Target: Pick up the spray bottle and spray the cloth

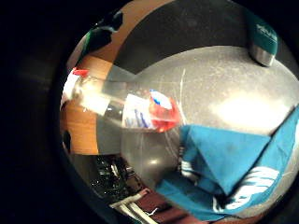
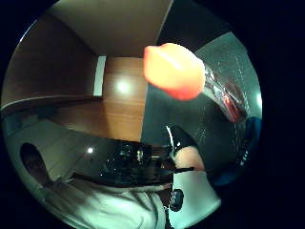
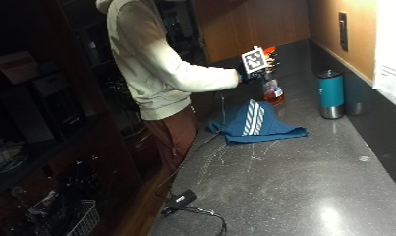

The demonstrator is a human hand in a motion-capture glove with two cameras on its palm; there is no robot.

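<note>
Clear spray bottle [image 3: 271, 87], orange head, red liquid

A dim home kitchen or pantry area. A long dark speckled stone countertop [image 3: 302, 182] runs along a wall with a light switch plate [image 3: 342, 31], backed by wood-panelled cabinets [image 3: 250, 24]. A teal insulated tumbler [image 3: 331, 94] stands on the counter. Dark shelving [image 3: 47, 98] and a wire basket [image 3: 76, 219] sit opposite.
</note>
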